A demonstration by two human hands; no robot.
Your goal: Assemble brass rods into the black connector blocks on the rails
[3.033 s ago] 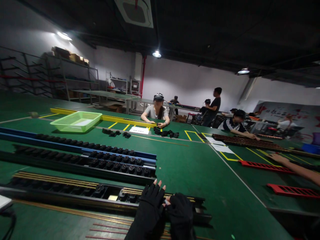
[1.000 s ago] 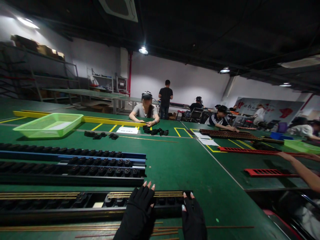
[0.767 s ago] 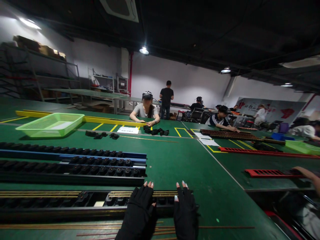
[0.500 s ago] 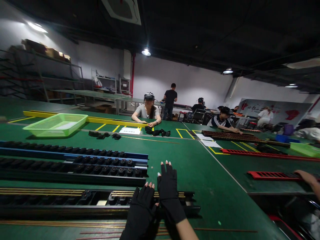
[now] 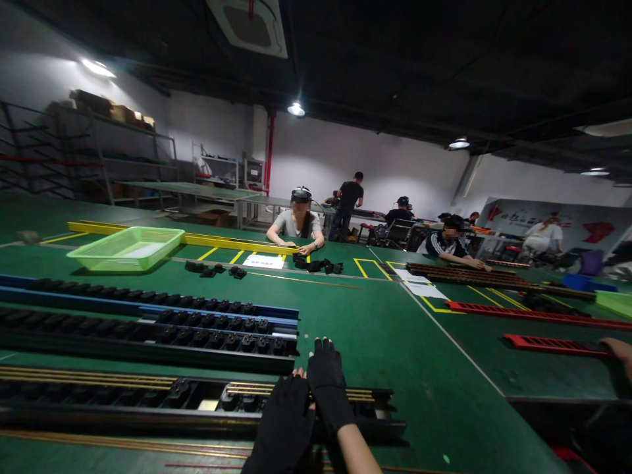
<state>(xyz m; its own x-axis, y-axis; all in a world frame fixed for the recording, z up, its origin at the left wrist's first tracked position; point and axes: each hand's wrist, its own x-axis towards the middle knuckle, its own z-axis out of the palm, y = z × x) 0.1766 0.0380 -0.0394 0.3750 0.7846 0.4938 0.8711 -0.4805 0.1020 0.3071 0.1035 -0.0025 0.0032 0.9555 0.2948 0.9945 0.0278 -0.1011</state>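
green tabletop point(image 5: 385, 342); long black channel point(image 5: 148, 419), brass-coloured rods point(image 5: 99, 378) above dark blocks point(image 5: 178, 395).

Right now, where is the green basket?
In the head view, the basket sits at left on the table, on the near side of the yellow rail and beyond the blue rail.

On the left, a light green basket point(image 5: 105, 262) stands near a long yellow rail point(image 5: 232, 244), a person point(image 5: 292, 226) at its right end. Red strips point(image 5: 538, 315) lie right; boxes point(image 5: 123, 114) top a far-left rack point(image 5: 135, 160).
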